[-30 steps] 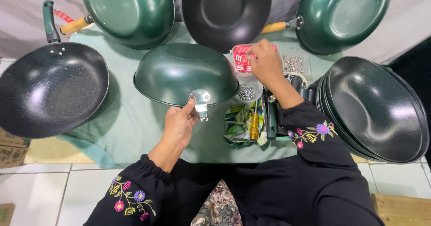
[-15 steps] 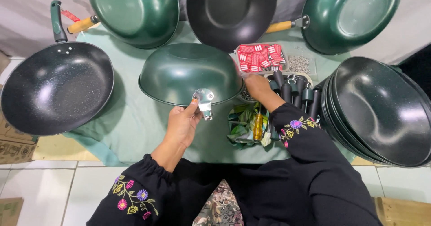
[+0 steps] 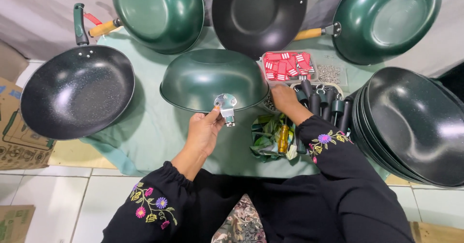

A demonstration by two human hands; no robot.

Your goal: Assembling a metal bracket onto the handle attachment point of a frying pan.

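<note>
Left hand (image 3: 205,129) pinched the metal bracket (image 3: 225,107) on the upturned green wok (image 3: 212,78), mid-cloth (image 3: 145,127). Right hand (image 3: 284,98) reached among the black handles (image 3: 321,103); couldn't tell its grip.

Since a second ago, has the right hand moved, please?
Yes: the right hand has dropped from the red-tag tray down toward the black handles.

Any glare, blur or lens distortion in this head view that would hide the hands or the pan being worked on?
Head view: sharp overall, evenly lit. Soft glare patches on the stacked black pans and the speckled black pan; mild wide-angle bending at the edges. The left hand at the metal bracket of the upturned green pan is clear; the right hand is slightly soft.
</note>
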